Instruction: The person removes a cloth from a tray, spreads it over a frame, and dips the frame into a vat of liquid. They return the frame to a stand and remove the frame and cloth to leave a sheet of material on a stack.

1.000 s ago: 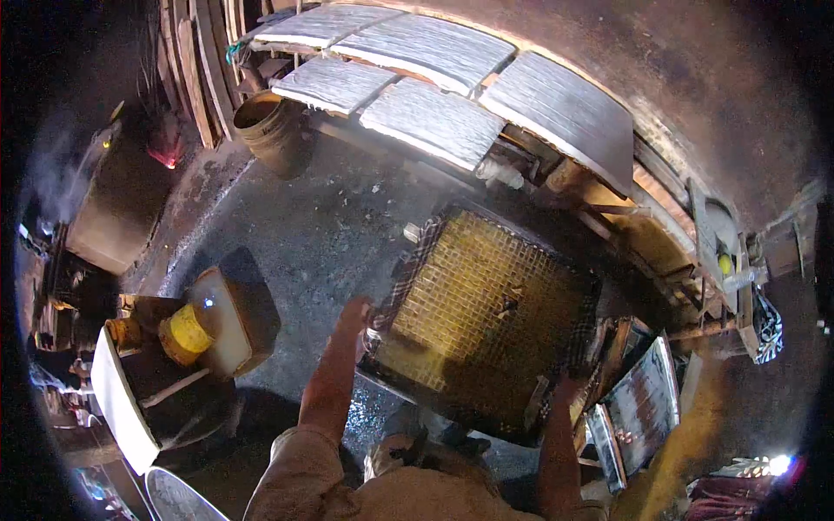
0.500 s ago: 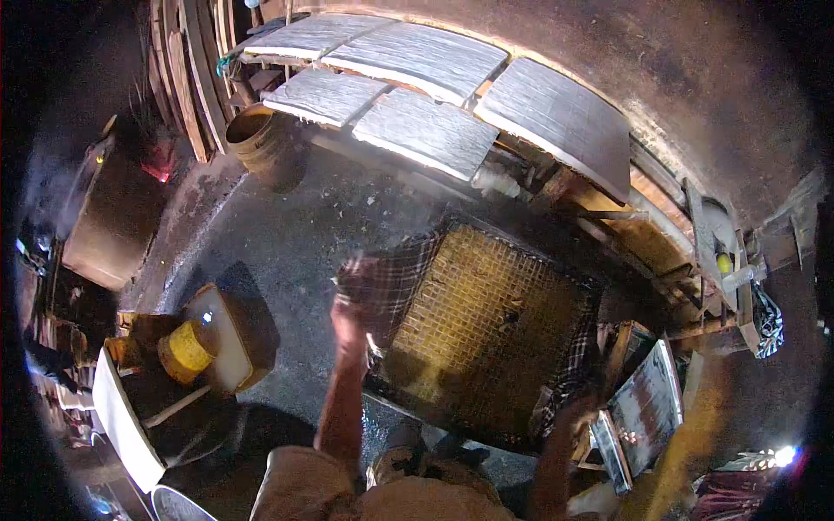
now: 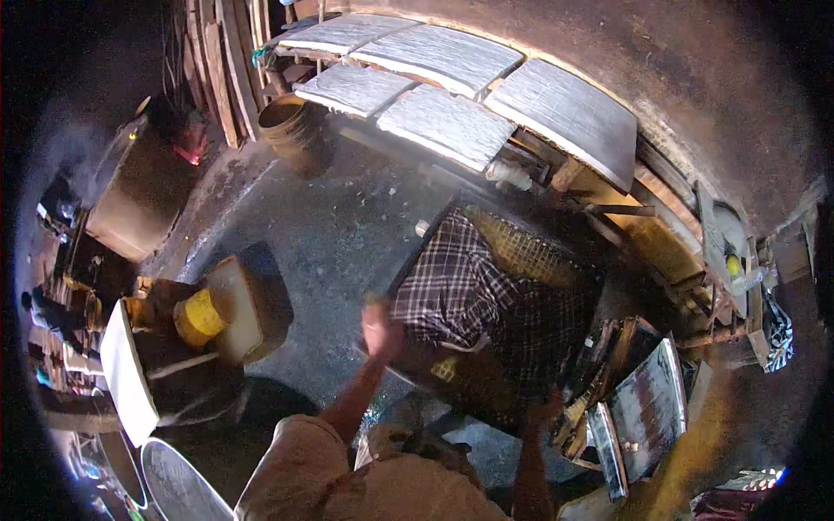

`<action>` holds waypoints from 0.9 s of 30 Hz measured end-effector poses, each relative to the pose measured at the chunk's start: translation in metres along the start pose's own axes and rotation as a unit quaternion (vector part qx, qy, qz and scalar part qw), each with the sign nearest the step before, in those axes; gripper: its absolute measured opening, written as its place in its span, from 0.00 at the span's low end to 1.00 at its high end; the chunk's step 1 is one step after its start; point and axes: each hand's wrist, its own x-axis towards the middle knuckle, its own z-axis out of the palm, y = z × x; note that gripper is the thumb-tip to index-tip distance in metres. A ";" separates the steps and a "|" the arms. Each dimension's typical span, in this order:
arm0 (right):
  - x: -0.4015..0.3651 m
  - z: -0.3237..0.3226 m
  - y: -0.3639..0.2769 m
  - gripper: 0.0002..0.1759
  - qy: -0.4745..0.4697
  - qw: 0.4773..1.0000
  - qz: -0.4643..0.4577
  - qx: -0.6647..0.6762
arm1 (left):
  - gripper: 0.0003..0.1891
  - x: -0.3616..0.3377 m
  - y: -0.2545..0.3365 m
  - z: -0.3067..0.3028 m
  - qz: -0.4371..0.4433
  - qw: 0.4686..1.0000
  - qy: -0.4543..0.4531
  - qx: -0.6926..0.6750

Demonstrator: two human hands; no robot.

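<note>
Below a rack of grey slabs [image 3: 452, 126], a yellow mesh frame [image 3: 530, 252] on the dark workshop floor is mostly covered by a checked cloth [image 3: 469, 291]. Soft, light and limp, the cloth looks best taken by its hem or corners. The left hand [image 3: 380, 328], arm stretched forward, is clenched on its near-left edge, while the right hand [image 3: 543, 406] reaches the frame's shadowed near-right corner, its grip impossible to make out.

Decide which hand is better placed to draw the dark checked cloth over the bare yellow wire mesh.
Probably left: the left hand is closed on the edge of the dark checked cloth; the right hand sits low, in shadow, at the near corner.
</note>
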 end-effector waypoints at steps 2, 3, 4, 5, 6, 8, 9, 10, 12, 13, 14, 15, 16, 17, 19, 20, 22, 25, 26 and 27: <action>-0.014 -0.006 0.050 0.30 -0.002 0.993 0.109 0.037 | 0.21 0.005 -0.013 -0.022 -0.092 0.991 0.078 0.055; -0.022 -0.006 0.072 0.32 -0.003 0.985 0.164 0.056 | 0.22 0.005 -0.032 -0.027 -0.176 0.984 0.003 0.033; -0.031 -0.007 0.086 0.34 -0.004 0.973 0.218 0.074 | 0.24 0.001 -0.052 -0.031 -0.258 0.963 -0.072 0.010; -0.040 -0.008 0.091 0.34 -0.003 0.972 0.221 0.074 | 0.24 -0.007 -0.061 -0.037 -0.255 0.964 -0.075 0.010; -0.048 -0.006 0.091 0.35 -0.068 0.930 0.335 0.139 | 0.24 -0.010 -0.066 -0.042 -0.283 0.945 -0.158 -0.055; -0.057 -0.002 0.091 0.38 -0.193 0.781 0.533 0.263 | 0.25 -0.016 -0.067 -0.047 -0.303 0.914 -0.242 -0.117; -0.070 0.018 0.109 0.35 -0.182 0.780 0.508 0.317 | 0.23 -0.023 -0.063 -0.049 -0.302 0.920 -0.237 -0.080; -0.084 0.047 0.137 0.31 -0.149 0.801 0.445 0.373 | 0.22 -0.032 -0.062 -0.052 -0.301 0.924 -0.232 -0.043; -0.109 0.095 0.183 0.26 -0.075 0.825 0.318 0.461 | 0.11 -0.060 -0.145 -0.002 -0.265 0.922 -0.134 -0.247; -0.113 0.108 0.198 0.23 -0.048 0.827 0.283 0.483 | 0.12 -0.055 -0.157 -0.003 -0.176 0.960 -0.177 -0.126; -0.120 0.121 0.209 0.21 -0.020 0.823 0.260 0.505 | 0.12 -0.044 -0.167 -0.001 -0.075 0.973 -0.218 -0.004; -0.114 0.115 0.211 0.21 -0.001 0.821 0.267 0.504 | 0.11 -0.034 -0.166 0.000 -0.079 0.965 -0.249 0.040; -0.102 0.104 0.211 0.22 -0.058 0.809 0.339 0.478 | 0.10 -0.026 -0.176 0.007 -0.104 0.954 -0.273 0.067; -0.096 0.099 0.209 0.23 -0.112 0.785 0.410 0.450 | 0.09 -0.017 -0.190 0.019 -0.113 0.943 -0.296 0.102; -0.100 0.136 0.228 0.21 -0.045 0.879 0.270 0.390 | 0.07 -0.003 -0.227 0.052 -0.105 0.911 -0.342 0.203; -0.099 0.147 0.239 0.18 0.000 0.946 0.113 0.302 | 0.07 0.007 -0.234 0.071 -0.070 0.889 -0.361 0.274; -0.091 0.119 0.212 0.17 -0.037 0.942 0.193 0.273 | 0.08 0.007 -0.228 0.053 0.209 0.888 -0.304 0.273; -0.067 0.087 0.148 0.18 -0.076 0.916 0.311 0.243 | 0.05 0.010 -0.213 0.034 0.029 0.886 -0.392 0.245; -0.059 0.081 0.141 0.21 -0.080 0.901 0.352 0.241 | 0.05 0.014 -0.193 0.025 -0.177 0.928 -0.325 -0.053; -0.061 0.086 0.150 0.21 -0.068 0.898 0.363 0.240 | 0.08 0.011 -0.173 0.017 -0.365 0.838 -0.220 -0.341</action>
